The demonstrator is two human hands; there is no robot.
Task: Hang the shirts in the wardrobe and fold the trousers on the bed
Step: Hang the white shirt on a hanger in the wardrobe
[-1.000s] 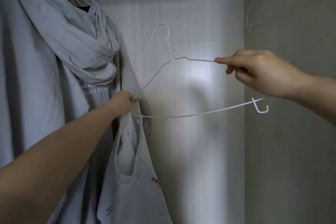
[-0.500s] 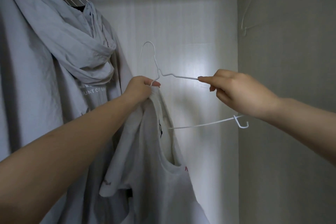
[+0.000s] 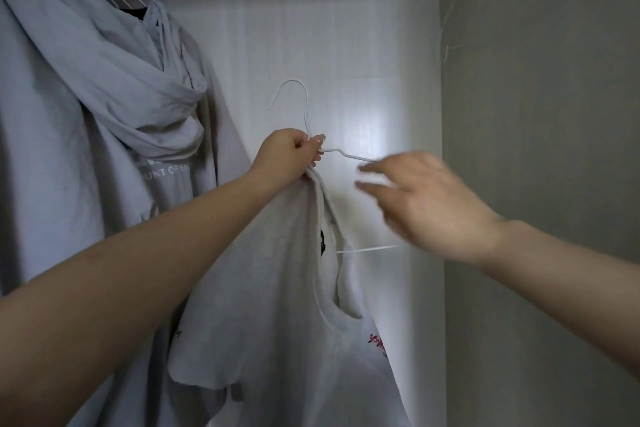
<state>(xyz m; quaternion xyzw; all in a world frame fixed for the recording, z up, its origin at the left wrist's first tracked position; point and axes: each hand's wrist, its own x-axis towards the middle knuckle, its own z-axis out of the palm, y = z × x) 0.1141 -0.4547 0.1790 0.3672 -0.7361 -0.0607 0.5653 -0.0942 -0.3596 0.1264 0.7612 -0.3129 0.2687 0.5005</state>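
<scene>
Head view: one white wire hanger (image 3: 306, 121) at frame centre, left hand (image 3: 289, 154) fingers clenched round its neck plus bunched white shirt (image 3: 277, 288) draped below. Right hand (image 3: 426, 204) blurred, fingers spread, grasping nothing. One grey hooded garment (image 3: 104, 97) hangs upper left.

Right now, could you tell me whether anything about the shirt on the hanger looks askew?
Yes. The white shirt hangs bunched on one side of the white wire hanger, gathered under the left hand. The hanger's right arm is bare, and the right hand is blurred beside it.
</scene>
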